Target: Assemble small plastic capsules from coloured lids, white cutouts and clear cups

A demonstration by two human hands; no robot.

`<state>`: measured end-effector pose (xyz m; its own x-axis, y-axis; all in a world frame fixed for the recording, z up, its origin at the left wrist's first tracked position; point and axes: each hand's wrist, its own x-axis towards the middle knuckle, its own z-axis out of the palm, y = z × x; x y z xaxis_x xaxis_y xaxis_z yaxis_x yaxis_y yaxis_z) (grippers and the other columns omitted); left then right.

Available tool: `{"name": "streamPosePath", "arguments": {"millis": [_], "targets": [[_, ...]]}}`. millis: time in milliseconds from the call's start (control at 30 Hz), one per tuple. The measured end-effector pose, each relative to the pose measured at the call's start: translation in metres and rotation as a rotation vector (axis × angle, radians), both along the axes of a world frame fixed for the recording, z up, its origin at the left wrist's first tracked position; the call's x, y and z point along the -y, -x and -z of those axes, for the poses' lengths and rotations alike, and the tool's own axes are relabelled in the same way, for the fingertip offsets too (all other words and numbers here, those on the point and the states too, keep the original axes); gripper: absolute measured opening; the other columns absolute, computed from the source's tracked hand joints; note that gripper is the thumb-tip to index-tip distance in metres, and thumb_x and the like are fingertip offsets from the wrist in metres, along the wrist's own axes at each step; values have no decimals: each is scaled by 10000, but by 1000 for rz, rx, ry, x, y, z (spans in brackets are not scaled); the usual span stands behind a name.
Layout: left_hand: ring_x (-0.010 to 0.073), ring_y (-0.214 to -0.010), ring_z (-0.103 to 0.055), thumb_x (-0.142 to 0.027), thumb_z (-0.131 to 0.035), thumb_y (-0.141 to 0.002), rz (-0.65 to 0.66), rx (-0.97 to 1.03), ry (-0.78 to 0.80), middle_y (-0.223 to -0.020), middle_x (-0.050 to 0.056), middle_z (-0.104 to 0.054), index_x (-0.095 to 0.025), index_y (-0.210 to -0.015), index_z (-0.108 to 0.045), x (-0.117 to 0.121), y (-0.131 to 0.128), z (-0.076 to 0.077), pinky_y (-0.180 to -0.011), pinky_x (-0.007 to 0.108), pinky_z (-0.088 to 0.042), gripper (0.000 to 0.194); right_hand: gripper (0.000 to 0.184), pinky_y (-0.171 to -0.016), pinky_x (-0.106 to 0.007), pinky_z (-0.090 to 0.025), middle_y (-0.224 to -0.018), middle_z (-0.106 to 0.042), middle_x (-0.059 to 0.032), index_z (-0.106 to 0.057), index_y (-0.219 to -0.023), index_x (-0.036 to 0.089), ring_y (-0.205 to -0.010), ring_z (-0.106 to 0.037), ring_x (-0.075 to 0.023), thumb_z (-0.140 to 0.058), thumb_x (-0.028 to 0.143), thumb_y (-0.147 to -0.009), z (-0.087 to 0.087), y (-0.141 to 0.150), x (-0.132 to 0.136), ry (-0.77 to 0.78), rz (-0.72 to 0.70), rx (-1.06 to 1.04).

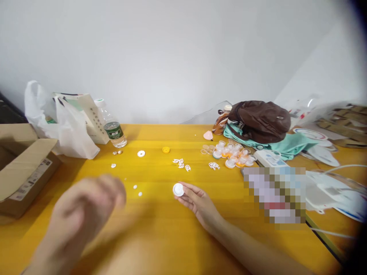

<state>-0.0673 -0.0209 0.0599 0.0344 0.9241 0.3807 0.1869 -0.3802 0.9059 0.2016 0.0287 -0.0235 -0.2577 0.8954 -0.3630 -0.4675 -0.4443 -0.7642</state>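
Between the thumb and fingers of my right hand (pixel 202 204) is a small round white plastic piece (pixel 178 190) with a raised rim, its face turned towards me. My left hand (pixel 88 214) hovers over the table on the left, smeared by motion, so its fingers are unclear. Two small white discs (pixel 137 190) lie just right of it. Beyond the hands are several white openwork pieces (pixel 181 165), a yellow round piece (pixel 166 150) and a white ring (pixel 141 153). A second group of white openwork pieces (pixel 213 165) lies to the right.
Clear cups with orange and teal bases (pixel 233 154) cluster at right, beside a brown bag (pixel 259 120) and a teal cloth (pixel 298 145). A water bottle (pixel 114 131), a white plastic bag (pixel 71 130) and an open cardboard box (pixel 31 179) stand left. Cables run along the right edge.
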Motion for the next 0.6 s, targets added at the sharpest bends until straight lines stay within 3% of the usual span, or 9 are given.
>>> {"name": "streamPosePath", "arguments": {"millis": [33, 100, 167, 233, 400, 500, 600], "targets": [[186, -825, -568, -522, -481, -760, -46, 29, -8, -885, 24, -614, -303, -894, -588, -22, 1, -3, -717, 322, -498, 279, 349, -867, -310, -459, -967, -674, -66, -641, -974, 172, -833, -646, -157, -698, 305, -656, 0, 0, 0, 4, -3, 0], [185, -865, -571, -411, -552, -750, -150, -147, 93, -936, 36, -625, -245, -930, -598, -63, 11, -1, -803, 320, -461, 250, 367, -887, -323, -449, -970, -673, -63, -640, -973, 175, -821, -647, -153, -716, 292, -634, 0, 0, 0, 11, -5, 5], [216, -916, -568, -418, -554, -724, -197, -407, 228, -985, 66, -629, -183, -898, -608, -94, 32, 11, -849, 348, -437, 298, 403, -901, -336, -441, -955, -676, -57, -635, -979, 179, -811, -647, -152, -740, 274, -601, -1, 0, 0, 11, -1, 13], [221, -851, -587, -437, -518, -715, -325, -646, 218, -927, 72, -644, -165, -916, -600, -112, 56, 29, -808, 356, -452, 348, 439, -911, -350, -436, -945, -677, -50, -628, -984, 186, -822, -645, -158, -758, 261, -571, -2, 1, 0, 5, 4, 16], [207, -749, -597, -418, -454, -733, -464, -944, 203, -919, 100, -620, -139, -927, -592, -122, 91, 63, -742, 344, -477, 367, 461, -927, -369, -424, -963, -671, -53, -617, -977, 183, -862, -636, -173, -771, 259, -549, -1, 2, 0, -20, 16, 23], [206, -785, -581, -401, -437, -758, -468, -1018, 86, -956, 109, -574, -140, -956, -585, -123, 90, 69, -774, 345, -462, 360, 480, -930, -368, -414, -952, -673, -51, -606, -989, 188, -873, -630, -171, -775, 248, -543, 0, 3, 1, -34, 12, 37], [194, -798, -570, -398, -413, -786, -389, -1018, 5, -894, 86, -566, -156, -939, -585, -120, 83, 68, -772, 322, -459, 335, 491, -921, -365, -407, -931, -677, -42, -607, -990, 202, -872, -623, -166, -780, 226, -530, 1, 3, 0, -64, 7, 75]]}}
